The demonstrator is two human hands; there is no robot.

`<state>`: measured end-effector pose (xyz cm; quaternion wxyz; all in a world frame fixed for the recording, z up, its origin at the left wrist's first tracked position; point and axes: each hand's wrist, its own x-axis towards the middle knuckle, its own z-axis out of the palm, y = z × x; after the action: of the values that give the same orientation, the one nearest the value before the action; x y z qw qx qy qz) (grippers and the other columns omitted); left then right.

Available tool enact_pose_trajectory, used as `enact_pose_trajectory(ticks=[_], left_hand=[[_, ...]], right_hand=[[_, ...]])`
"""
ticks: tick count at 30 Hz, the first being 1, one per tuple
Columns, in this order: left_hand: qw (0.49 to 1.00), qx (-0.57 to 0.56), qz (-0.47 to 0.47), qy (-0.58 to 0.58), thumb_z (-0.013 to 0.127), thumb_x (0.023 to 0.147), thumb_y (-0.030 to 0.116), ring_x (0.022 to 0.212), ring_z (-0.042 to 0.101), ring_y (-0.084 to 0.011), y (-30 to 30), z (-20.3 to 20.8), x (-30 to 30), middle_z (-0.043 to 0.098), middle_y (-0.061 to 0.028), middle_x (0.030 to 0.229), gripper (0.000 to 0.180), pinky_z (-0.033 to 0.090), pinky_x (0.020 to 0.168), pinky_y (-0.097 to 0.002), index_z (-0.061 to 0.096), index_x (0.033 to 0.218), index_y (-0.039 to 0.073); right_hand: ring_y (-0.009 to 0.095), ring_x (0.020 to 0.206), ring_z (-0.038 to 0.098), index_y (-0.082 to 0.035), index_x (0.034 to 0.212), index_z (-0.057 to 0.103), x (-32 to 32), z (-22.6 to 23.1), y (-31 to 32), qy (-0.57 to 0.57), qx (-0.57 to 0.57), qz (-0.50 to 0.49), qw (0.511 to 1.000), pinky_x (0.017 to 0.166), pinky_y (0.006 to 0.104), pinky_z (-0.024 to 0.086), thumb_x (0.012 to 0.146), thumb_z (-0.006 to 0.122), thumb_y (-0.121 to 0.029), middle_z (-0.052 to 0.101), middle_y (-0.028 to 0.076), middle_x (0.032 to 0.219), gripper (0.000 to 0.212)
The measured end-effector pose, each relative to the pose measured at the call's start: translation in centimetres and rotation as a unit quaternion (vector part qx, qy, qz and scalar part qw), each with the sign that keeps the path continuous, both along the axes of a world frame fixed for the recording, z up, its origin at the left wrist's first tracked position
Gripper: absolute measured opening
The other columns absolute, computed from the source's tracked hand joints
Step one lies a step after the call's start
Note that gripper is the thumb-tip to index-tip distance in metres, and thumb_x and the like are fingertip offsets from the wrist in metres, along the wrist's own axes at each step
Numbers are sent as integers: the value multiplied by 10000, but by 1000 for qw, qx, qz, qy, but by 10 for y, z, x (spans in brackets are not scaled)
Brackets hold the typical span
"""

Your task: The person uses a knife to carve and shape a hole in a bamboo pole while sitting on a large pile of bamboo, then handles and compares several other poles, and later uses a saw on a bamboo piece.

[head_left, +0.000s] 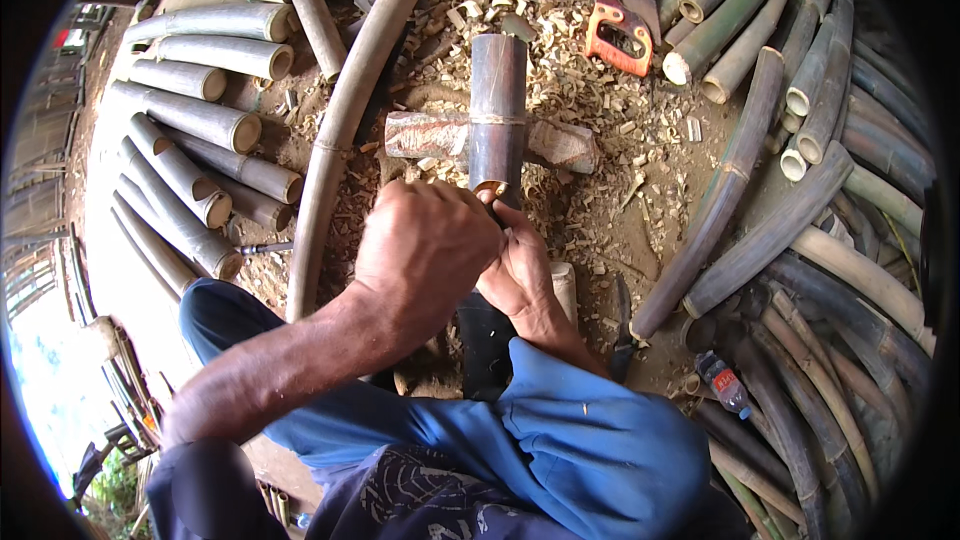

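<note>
Tube, one, dark bamboo: lying across a log, near end at our hands. Left hand: curled into a fist, its contents hidden from us. Right hand: thumb up by the tube's near end; we cannot tell what it pinches. Done, as we judge: tube cut to length, pale rim exposed at the near end. Left: work at that rim, which we take as unfinished. Chips: many, strewn on the ground. Saw: one, orange-handled, beyond the tube, unheld. Poles: several, along our right.
</note>
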<state>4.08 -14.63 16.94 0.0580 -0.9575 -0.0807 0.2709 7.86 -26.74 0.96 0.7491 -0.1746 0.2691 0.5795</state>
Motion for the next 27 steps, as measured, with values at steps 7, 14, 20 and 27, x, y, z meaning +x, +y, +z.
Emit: enact_pose_trajectory(ticks=[7, 14, 20, 27], left_hand=[[962, -239, 31, 129, 790, 688, 131, 679, 723, -211, 108, -22, 28, 710, -106, 689, 176, 577, 627, -381, 736, 814, 20], [752, -548, 309, 197, 825, 711, 214, 517, 631, -149, 84, -100, -85, 680, -66, 643, 270, 513, 465, -309, 705, 775, -20], [709, -539, 454, 18, 714, 792, 143, 636, 699, -232, -54, -108, -101, 710, -204, 747, 250, 592, 609, -377, 672, 795, -103], [596, -543, 586, -84, 765, 772, 242, 980, 711, -423, -137, -120, -76, 678, -373, 929, 510, 563, 869, -473, 598, 1016, -174]], right_hand=[[275, 854, 692, 23, 992, 640, -15, 7, 20, 17, -17, 5, 1000, 754, 413, 622, 944, 661, -212, 698, 151, 916, 241], [244, 556, 646, -6, 897, 662, -25, 25, 18, -157, -241, 200, 937, 507, 381, 567, 860, 699, -275, 653, 121, 751, 274], [178, 475, 574, -14, 701, 694, 7, -2, -35, -411, -304, 384, 769, 445, 314, 462, 884, 591, -330, 632, 84, 628, 380], [407, 785, 645, -66, 785, 648, 21, 1, -42, -670, -349, 503, 419, 671, 512, 528, 924, 547, -276, 616, 227, 838, 271]])
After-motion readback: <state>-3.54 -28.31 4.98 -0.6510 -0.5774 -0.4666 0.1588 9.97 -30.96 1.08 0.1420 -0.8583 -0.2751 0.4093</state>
